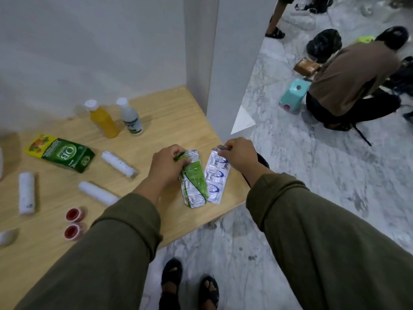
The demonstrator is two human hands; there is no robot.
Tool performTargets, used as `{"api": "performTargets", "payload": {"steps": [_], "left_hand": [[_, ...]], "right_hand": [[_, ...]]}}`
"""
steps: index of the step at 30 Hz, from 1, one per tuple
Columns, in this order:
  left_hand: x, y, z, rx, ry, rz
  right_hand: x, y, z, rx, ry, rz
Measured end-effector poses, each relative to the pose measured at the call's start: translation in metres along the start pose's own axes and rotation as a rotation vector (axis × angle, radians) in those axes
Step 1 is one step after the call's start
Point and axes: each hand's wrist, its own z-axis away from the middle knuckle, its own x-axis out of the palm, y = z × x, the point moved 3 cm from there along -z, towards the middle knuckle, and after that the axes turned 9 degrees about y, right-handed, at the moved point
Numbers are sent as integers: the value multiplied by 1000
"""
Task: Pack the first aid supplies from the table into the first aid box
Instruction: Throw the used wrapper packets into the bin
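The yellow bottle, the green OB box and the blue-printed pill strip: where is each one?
yellow bottle [104, 121], head view, on its yellow body below the white cap.
green OB box [67, 158], head view, on its printed top face.
blue-printed pill strip [215, 178], head view, on the middle of the foil.

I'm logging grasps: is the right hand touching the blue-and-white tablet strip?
Touching. The head view shows the right hand pinching the top end of the blue-and-white tablet strip, with fingers closed over its edge.

Both arms wear long, loose olive-green sleeves [324, 231] bunched into folds at the wrists; the hands are bare. Black open-toed sandals [190, 285] cover both feet.
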Motion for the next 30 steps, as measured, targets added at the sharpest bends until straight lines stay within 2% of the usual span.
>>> {"api": "performTargets", "payload": {"steps": [7, 12, 15, 21, 30], "left_hand": [[19, 84, -42, 144, -79, 159], [44, 145, -64, 303, -148, 144], [71, 167, -74, 376, -187, 78], [156, 174, -99, 409, -280, 3], [295, 124, -152, 240, -381, -78]], "right_hand": [[-75, 31, -6, 233, 241, -42], [-113, 66, -18, 424, 480, -118], [-122, 90, -22, 506, 567, -132], [-102, 155, -49, 598, 571, -108], [-18, 248, -114, 658, 463, -120]]}}
